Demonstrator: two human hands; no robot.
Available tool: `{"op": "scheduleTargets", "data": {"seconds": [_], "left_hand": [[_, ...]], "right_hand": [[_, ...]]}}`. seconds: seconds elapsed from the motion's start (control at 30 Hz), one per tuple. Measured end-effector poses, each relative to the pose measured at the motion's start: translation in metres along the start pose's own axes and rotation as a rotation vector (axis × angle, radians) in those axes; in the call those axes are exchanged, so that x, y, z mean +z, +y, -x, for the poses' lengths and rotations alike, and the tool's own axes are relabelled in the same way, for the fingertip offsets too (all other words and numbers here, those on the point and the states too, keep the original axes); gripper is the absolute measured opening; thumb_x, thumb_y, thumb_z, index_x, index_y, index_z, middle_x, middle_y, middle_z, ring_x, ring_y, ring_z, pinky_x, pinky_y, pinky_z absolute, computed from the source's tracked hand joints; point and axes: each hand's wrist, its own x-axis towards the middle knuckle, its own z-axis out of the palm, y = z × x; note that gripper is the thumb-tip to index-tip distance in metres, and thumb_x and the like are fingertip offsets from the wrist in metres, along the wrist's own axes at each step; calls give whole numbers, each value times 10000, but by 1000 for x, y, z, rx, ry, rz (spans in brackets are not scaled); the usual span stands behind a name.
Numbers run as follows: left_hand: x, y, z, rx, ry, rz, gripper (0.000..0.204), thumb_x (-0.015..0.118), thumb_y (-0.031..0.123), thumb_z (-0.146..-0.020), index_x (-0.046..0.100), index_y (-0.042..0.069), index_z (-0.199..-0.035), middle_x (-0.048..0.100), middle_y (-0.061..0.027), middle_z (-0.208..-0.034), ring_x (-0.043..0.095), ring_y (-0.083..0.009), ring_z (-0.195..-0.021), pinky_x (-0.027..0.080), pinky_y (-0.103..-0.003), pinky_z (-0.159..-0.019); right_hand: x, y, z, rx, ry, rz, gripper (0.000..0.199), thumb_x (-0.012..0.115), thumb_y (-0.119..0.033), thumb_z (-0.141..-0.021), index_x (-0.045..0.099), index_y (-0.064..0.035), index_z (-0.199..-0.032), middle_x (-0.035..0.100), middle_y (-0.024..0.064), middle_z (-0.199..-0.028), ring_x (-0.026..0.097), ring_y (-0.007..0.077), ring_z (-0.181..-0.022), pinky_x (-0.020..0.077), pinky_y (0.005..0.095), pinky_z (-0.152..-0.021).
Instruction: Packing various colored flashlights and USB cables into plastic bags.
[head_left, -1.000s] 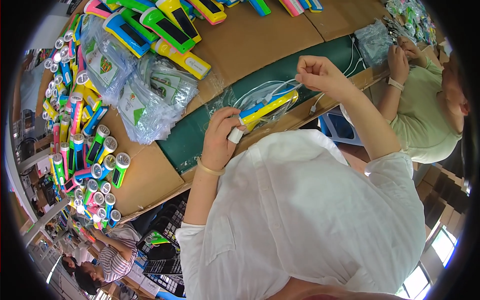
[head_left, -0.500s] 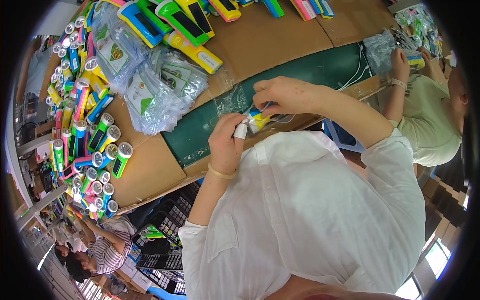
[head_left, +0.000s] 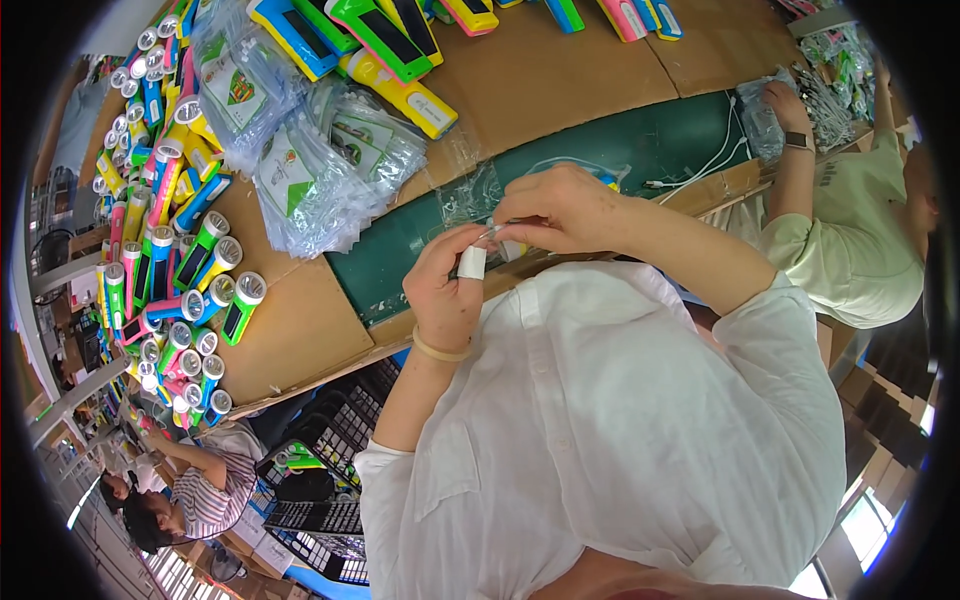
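My left hand and my right hand meet over the green strip of the table. Their fingertips pinch together at the edge of a clear plastic bag. White tape wraps one finger of the left hand. Inside the bag is what looks like a flashlight, mostly hidden behind my right hand; only bits of blue and yellow show. Left of my hands lies a pile of clear printed bags. A yellow flashlight rests just beyond that pile.
Many colourful flashlights are heaped along the left. White cables lie on the green strip to the right. A co-worker's hand reaches over clear bags at the right. Black crates stand below the table edge.
The fingertips of both hands have come together in a pinch. The flashlight's blue and yellow body, visible between the hands before, is now mostly covered. The co-worker's hand moved off a flashlight.
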Motion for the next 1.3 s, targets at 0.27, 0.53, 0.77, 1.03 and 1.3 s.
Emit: {"op": "scheduleTargets", "data": {"seconds": [0.27,0.53,0.77,1.03,1.3], "left_hand": [[-11,-3,-6,-190,118,185,104,620,-32,-955,679,-50,-1038,711,-95,-866,693,-151,-797,568,-261,-741],[-32,-21,-14,-213,95,49,129,597,10,-971,671,-28,-1070,687,-71,-992,682,-144,-852,536,-264,-806],[-35,-12,-19,-258,78,80,85,623,51,-983,656,-26,-996,679,-75,-929,656,-123,-788,532,-239,-737],[-32,-22,-8,-178,-7,46,89,621,-31,-925,686,-19,-986,684,-50,-900,659,-109,-792,531,-242,-732],[-44,3,3,-147,-142,-180,127,675,44,-911,709,9,-1029,697,-113,-925,668,-191,-787,535,-293,-704]], "right_hand": [[-73,24,55,296,-5,200,113,697,-136,-902,657,-30,-912,597,126,-845,616,317,-811,479,388,-648],[-127,25,49,605,355,-4,140,510,-186,-1050,541,-50,-1050,596,58,-746,602,137,-541,434,285,-498],[-386,109,103,899,990,457,310,573,-283,-999,632,-38,-1180,677,105,-758,682,191,-591,554,340,-513],[-433,157,37,412,1238,293,612,665,-241,-922,436,-32,-1449,682,172,-1160,695,242,-891,552,351,-768],[-150,28,-48,397,310,5,439,701,-187,-918,587,-51,-1320,643,107,-1160,632,176,-828,526,310,-744]]}}
